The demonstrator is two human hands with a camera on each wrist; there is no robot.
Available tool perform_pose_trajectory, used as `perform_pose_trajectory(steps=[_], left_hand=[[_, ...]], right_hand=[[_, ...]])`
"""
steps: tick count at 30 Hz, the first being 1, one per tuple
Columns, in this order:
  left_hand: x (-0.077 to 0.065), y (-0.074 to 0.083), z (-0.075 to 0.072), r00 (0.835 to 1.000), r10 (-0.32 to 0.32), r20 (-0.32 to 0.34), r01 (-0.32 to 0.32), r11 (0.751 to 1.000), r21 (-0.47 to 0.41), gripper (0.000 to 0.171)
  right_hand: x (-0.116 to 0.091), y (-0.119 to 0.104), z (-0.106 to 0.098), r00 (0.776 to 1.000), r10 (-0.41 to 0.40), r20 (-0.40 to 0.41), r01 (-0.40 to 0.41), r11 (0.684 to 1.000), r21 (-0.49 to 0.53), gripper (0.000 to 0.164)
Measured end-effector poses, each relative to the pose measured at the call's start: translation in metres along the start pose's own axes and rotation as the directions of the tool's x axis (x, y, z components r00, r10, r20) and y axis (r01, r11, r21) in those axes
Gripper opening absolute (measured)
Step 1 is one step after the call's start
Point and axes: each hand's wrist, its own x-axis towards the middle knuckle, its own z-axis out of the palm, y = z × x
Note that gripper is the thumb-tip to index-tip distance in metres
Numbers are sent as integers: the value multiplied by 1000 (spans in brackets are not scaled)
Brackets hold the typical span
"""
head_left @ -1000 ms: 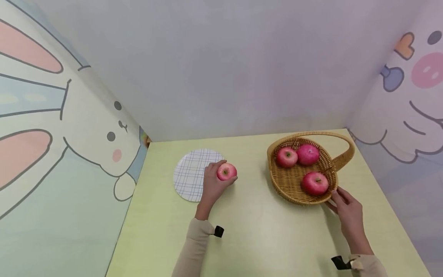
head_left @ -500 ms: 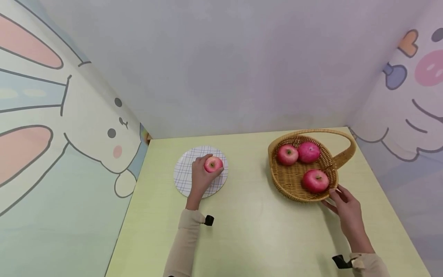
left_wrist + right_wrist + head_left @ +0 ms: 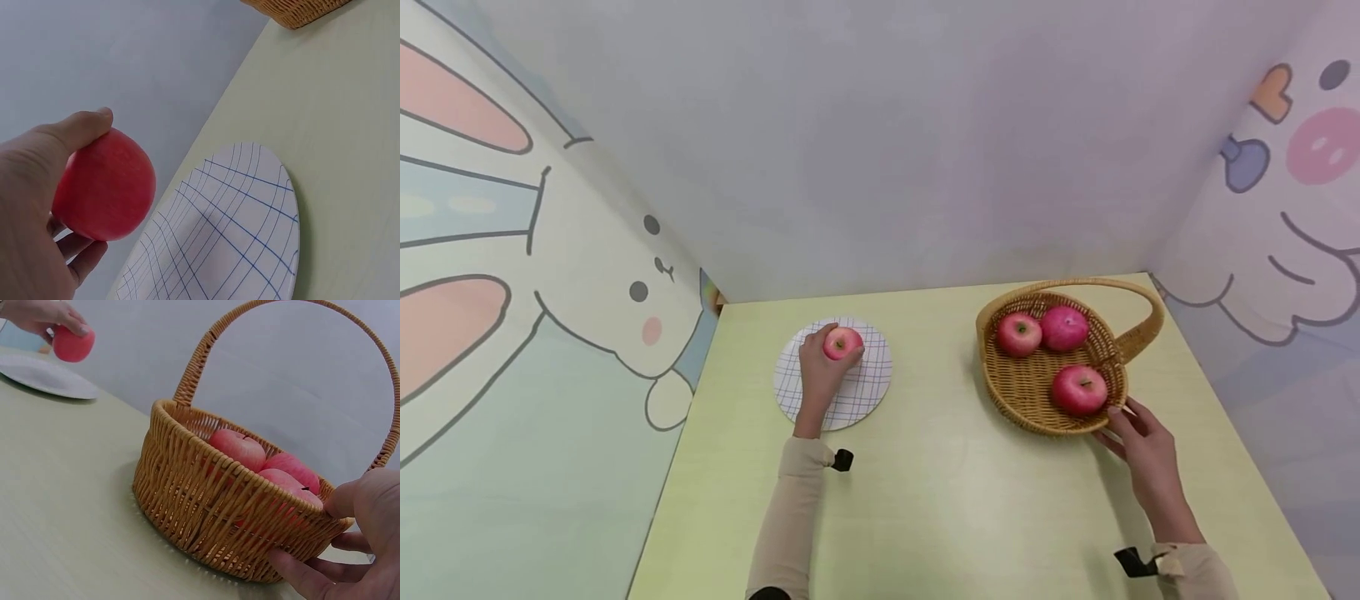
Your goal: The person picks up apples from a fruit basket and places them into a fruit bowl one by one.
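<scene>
My left hand (image 3: 822, 367) grips a red apple (image 3: 842, 342) between thumb and fingers. In the left wrist view the apple (image 3: 109, 186) hangs above a round white plate (image 3: 244, 212) with blue grid lines, apart from it. From the right wrist view too, a gap shows between apple (image 3: 73, 344) and plate (image 3: 47, 376). At the right, my right hand (image 3: 1152, 458) holds the near right side of a wicker basket (image 3: 1026, 392), thumb at the rim and fingers against the outer wall. Three red-pink apples lie inside: one back left (image 3: 1019, 334), one back right (image 3: 1064, 327), one near front (image 3: 1079, 389).
The basket's tall arched handle (image 3: 1138, 337) leans to the right in the head view. Both stand on a pale yellow-green table (image 3: 936, 467), with a plain wall (image 3: 910, 150) behind and cartoon-printed walls at left (image 3: 595, 275) and right (image 3: 1247, 250).
My left hand has carried the apple leftward, from the plate's right edge to over its middle. The right hand and the basket have stayed in place.
</scene>
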Motion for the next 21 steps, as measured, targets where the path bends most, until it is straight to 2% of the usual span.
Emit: perform_pose_trajectory(steps=[6, 12, 21], left_hand=[[9, -9, -3, 998, -1, -58, 2, 1000, 12, 71], [16, -15, -7, 992, -51, -119, 53, 998, 13, 71], [24, -30, -15, 986, -124, -112, 129, 991, 39, 72]], right_hand=[[2, 2, -2, 999, -38, 15, 38, 999, 27, 76], [2, 1, -1, 999, -39, 13, 38, 999, 8, 76], [2, 4, 0, 999, -50, 3, 50, 998, 22, 75]])
